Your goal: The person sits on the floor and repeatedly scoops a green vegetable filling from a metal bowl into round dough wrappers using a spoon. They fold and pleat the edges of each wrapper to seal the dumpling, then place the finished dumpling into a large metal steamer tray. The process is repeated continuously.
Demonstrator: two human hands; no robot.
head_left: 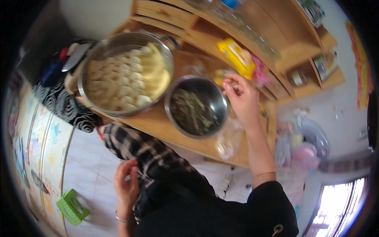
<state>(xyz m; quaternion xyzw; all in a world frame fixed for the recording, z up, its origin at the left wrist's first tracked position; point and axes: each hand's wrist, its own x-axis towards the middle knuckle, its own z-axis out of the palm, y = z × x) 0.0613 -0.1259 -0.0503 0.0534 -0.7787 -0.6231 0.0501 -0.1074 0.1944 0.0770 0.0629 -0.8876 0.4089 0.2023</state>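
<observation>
My right hand (241, 94) is raised over the right rim of a steel bowl (221, 100). Its thumb and fingertips are pinched together, and whatever may be between them is too small to make out. In the bowl lies a dark green and brown chopped filling (191, 112). To its left stands a wide round steel pan (81, 85) with rows of small pale dumplings (124, 77) and a yellowish flat sheet of dough (156, 73) along its right side. My left hand (127, 179) hangs low beside my knee, fingers loosely bent and apart from the thumb, with nothing visible in it.
Both vessels stand on a wooden desk (158, 128) with shelves behind. A yellow packet (237, 57) lies behind the bowl, a clear plastic bag (228, 144) at its right. Basins (310, 138) stand farther right. A green stool (73, 207) is on the floor at lower left.
</observation>
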